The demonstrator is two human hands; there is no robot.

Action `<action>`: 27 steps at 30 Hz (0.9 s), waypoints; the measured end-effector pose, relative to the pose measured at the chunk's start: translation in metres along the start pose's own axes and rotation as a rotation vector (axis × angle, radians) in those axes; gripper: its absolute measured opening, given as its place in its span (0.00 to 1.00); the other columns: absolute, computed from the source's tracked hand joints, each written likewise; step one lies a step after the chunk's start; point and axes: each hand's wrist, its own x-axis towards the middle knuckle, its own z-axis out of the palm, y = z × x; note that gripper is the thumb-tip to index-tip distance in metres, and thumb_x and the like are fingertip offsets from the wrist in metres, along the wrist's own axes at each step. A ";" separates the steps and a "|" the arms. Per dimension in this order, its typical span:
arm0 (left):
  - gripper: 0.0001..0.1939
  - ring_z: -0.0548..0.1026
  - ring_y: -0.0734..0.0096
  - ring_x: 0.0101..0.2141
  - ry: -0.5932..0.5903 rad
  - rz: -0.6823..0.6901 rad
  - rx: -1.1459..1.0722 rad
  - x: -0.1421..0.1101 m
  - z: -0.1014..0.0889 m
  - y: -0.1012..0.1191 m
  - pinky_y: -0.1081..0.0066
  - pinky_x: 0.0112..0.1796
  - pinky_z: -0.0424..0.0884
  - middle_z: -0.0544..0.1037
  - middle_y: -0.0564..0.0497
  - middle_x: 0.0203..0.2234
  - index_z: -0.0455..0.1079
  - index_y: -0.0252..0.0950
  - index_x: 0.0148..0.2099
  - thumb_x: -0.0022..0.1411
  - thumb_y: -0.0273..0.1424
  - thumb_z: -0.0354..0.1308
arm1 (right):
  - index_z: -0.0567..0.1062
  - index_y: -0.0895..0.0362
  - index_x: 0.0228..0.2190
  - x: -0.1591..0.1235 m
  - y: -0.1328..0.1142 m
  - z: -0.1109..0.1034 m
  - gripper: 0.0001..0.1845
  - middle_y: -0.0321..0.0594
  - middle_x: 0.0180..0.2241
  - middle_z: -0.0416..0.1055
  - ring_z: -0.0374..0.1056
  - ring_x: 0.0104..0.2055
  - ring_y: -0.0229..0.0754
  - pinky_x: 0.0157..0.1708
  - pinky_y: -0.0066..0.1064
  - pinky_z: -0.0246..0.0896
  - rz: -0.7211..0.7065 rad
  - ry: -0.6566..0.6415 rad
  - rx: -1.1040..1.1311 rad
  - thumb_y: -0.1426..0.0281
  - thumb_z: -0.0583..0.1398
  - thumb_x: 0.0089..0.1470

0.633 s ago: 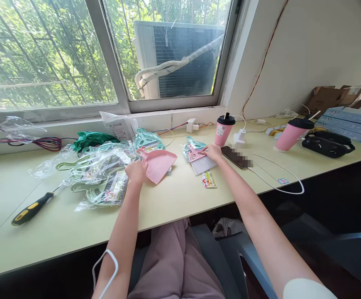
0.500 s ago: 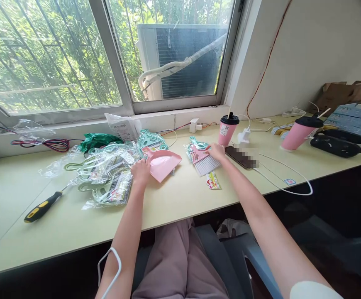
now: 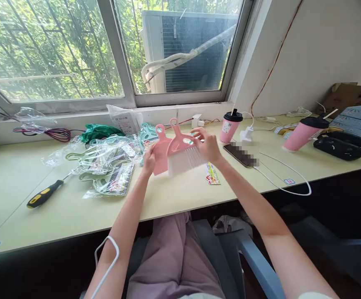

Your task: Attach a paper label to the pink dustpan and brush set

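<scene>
My left hand (image 3: 149,160) grips a pink dustpan (image 3: 161,157) by its left edge, raised above the table with its looped handle upward. In front of the pan, my right hand (image 3: 208,145) holds a pink hand brush (image 3: 179,143) by the right side of its head. The brush's white bristles (image 3: 185,161) point down and look blurred. Brush and pan overlap; whether they touch I cannot tell. A small printed card (image 3: 212,174) lies on the table below my right hand.
Plastic-wrapped green brush sets (image 3: 106,166) lie at left, by a screwdriver (image 3: 45,194). A teal set (image 3: 147,133) sits behind the dustpan. To the right are a phone (image 3: 239,155), pink cups (image 3: 230,126), a white cable (image 3: 309,182) and a black case (image 3: 342,145).
Both hands have come up and closer together. The dustpan has been lifted and turned handle up. The brush has risen off the table and moved left, in front of the pan.
</scene>
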 end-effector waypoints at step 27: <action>0.27 0.76 0.57 0.39 -0.203 -0.286 -0.074 -0.012 0.006 0.004 0.65 0.39 0.69 0.81 0.48 0.33 0.78 0.34 0.43 0.49 0.50 0.68 | 0.82 0.56 0.33 -0.024 0.051 0.096 0.26 0.36 0.29 0.77 0.70 0.36 0.44 0.36 0.31 0.63 0.392 -0.121 0.556 0.48 0.68 0.42</action>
